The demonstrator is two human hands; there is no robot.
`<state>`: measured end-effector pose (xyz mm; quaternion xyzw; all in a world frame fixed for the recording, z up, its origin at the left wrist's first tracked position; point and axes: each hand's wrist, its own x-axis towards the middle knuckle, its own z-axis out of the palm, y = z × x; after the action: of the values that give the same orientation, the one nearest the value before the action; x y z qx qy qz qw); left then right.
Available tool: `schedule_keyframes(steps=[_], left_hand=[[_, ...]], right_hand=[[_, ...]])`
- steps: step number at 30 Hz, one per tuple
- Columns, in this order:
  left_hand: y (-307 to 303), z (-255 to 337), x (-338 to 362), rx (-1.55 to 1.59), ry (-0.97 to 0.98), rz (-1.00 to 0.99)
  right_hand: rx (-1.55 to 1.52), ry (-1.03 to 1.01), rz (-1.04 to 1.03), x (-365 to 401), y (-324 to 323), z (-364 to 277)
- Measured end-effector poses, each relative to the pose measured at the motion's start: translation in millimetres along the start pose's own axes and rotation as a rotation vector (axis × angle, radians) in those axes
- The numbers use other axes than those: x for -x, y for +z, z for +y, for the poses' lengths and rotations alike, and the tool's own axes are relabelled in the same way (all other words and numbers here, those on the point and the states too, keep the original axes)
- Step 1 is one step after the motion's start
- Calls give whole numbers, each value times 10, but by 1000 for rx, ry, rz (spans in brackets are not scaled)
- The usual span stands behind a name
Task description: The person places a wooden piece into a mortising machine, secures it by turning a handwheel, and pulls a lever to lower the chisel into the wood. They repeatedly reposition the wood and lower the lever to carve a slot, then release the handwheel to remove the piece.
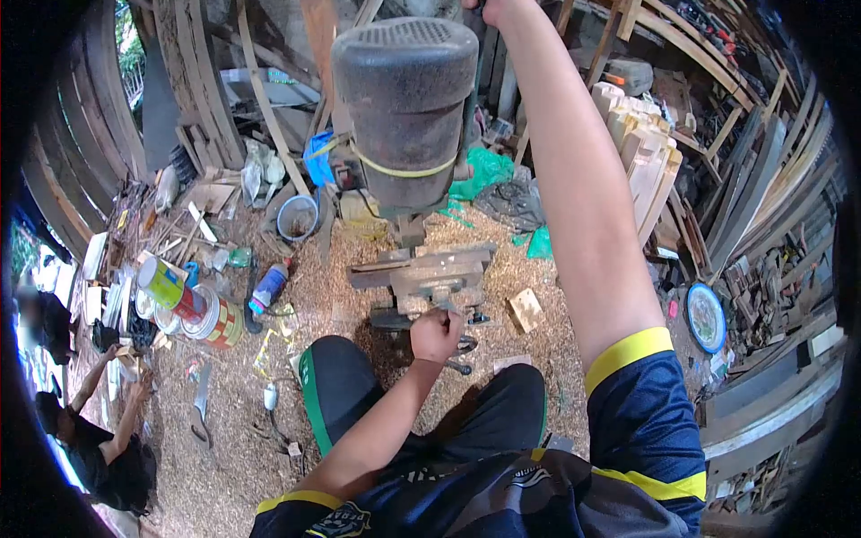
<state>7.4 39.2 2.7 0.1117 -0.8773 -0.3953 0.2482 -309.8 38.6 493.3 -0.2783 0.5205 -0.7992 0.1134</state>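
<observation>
In front of me stands a bench drill-like machine with a dark, dusty motor housing [404, 99], a yellow strap around it. Beneath its spindle is a worn metal vise [439, 273] sprinkled with wood dust. My left hand [437, 334] is closed at the near side of the vise, beside a dark crank handle [466, 346]; what lies inside its fingers is hidden. High at the top edge, my right hand [493, 9] is partly cut off, its fingers curled around a dark lever beside the motor. A small wooden block [526, 310] lies on the shavings right of the vise.
Wood shavings cover the floor. To the left are stacked paint cans [215, 321], a blue spray bottle [269, 287], a long blade [201, 403] and another person [94, 439] handling wood. Cut timber pieces [641, 152] stand at right, near a round blue-rimmed tray [706, 318].
</observation>
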Motion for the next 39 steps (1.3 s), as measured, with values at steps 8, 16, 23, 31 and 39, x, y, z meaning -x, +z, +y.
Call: schedule_keyframes(steps=[8,16,23,31,39], left_hand=[[-32,27,12,69,17,30],[-1,-6,13,34,-3,49],[-30,22,-8,148,0,58],[-26,11,-17,197,30,72],[-64,54,-18,187,-29,13]], right_hand=[[-9,-427,93,1707,247,103],[-9,-388,105,1756,426,4],[27,-451,-444,2142,-147,246],[52,-623,-374,2722,-93,579],[135,-605,-135,2462,105,373]])
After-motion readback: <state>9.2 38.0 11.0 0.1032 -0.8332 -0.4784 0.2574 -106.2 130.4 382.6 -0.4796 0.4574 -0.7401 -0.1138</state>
